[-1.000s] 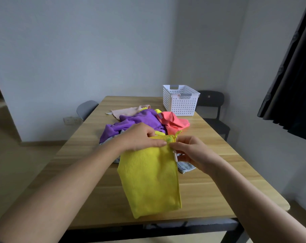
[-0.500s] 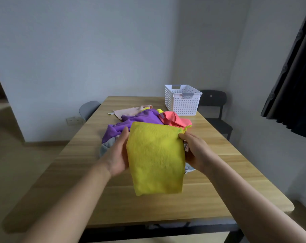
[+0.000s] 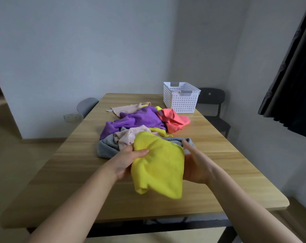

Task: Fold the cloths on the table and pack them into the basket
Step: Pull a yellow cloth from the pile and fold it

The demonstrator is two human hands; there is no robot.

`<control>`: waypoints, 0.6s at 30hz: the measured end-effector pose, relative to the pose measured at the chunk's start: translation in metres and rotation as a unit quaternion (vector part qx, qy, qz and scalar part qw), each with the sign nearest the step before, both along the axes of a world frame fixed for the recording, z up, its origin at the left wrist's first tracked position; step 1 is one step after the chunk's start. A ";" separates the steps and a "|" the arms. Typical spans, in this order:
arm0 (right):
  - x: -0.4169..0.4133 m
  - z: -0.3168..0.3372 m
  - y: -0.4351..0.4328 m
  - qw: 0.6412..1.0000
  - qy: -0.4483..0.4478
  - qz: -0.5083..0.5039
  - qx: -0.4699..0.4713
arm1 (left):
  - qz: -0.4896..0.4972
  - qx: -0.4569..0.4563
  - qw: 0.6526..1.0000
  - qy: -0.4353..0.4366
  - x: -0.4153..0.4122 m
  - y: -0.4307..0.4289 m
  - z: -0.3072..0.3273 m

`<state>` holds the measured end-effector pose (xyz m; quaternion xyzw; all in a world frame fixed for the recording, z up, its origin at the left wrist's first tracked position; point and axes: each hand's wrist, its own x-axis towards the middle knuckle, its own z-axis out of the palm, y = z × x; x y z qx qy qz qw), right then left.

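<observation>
At the frame's centre, the left hand [image 3: 126, 162] is pinching the yellow cloth [image 3: 157, 165] above the surface [image 3: 64, 172], thumb on top. The right hand [image 3: 195, 165] is supporting its other edge, fingers spread. The white basket [image 3: 181, 97] is sitting upper right, behind the cloth pile [image 3: 136, 123].

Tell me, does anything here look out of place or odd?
Nothing is damaged or spilled. The white perforated plastic basket stands upright at the far right of the wooden table. The unfolded cloths lie in a loose heap, as expected.
</observation>
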<state>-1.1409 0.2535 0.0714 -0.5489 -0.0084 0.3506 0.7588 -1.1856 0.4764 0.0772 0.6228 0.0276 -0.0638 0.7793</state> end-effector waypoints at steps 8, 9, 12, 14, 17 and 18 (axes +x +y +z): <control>0.004 -0.017 0.002 0.994 -0.092 -0.029 -0.058 | 0.006 0.124 0.992 0.036 0.017 0.007 -0.025; 0.005 -0.024 0.004 0.991 -0.096 -0.038 -0.086 | 0.013 0.161 0.986 0.050 0.019 0.009 -0.034; 0.005 -0.048 0.009 0.970 -0.115 -0.053 -0.207 | 0.053 0.297 0.951 0.074 0.021 0.009 -0.064; 0.005 -0.059 0.011 0.951 -0.136 -0.068 -0.270 | 0.091 0.354 0.929 0.061 0.018 0.008 -0.075; 0.006 -0.063 0.011 0.943 -0.149 -0.081 -0.287 | 0.120 0.456 0.882 -0.024 0.000 0.005 -0.072; 0.007 -0.062 0.010 0.942 -0.150 -0.082 -0.289 | 0.122 0.475 0.869 -0.063 -0.008 0.005 -0.071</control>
